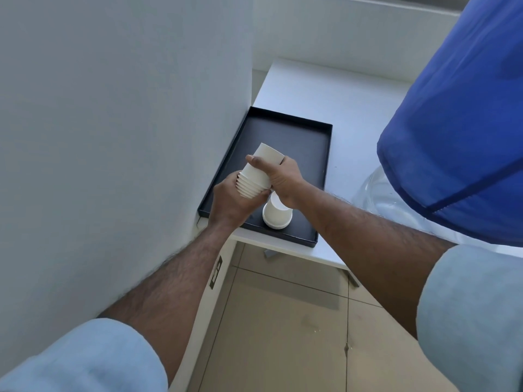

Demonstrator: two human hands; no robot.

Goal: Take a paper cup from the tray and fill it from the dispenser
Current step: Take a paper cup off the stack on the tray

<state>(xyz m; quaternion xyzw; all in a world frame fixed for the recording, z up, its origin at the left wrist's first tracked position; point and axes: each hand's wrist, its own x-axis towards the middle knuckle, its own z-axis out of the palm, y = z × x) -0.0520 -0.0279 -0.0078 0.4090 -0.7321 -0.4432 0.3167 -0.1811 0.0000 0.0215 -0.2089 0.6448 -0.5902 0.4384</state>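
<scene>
- While a nested stack of paper cups (256, 176) is held tilted above the black tray (297, 137), the task is judged to be at its first step: one cup is being separated, and nothing has been filled yet.
- Just beside the stack, toward the tray's near edge, a second cup (277, 215) is seen upside down on the tray floor.
- To the right of the tray, only the blue-covered bottle (458, 123) of the dispenser is seen; its tap is not visible.
- Around the stack's rim end, the left hand (232, 199) is curled, fingers clenched on the rims.
- Around the outermost cup's body, the right hand (283, 176) is wrapped, thumb laid across it.
- Pulling free, carrying and filling are judged to remain.
</scene>
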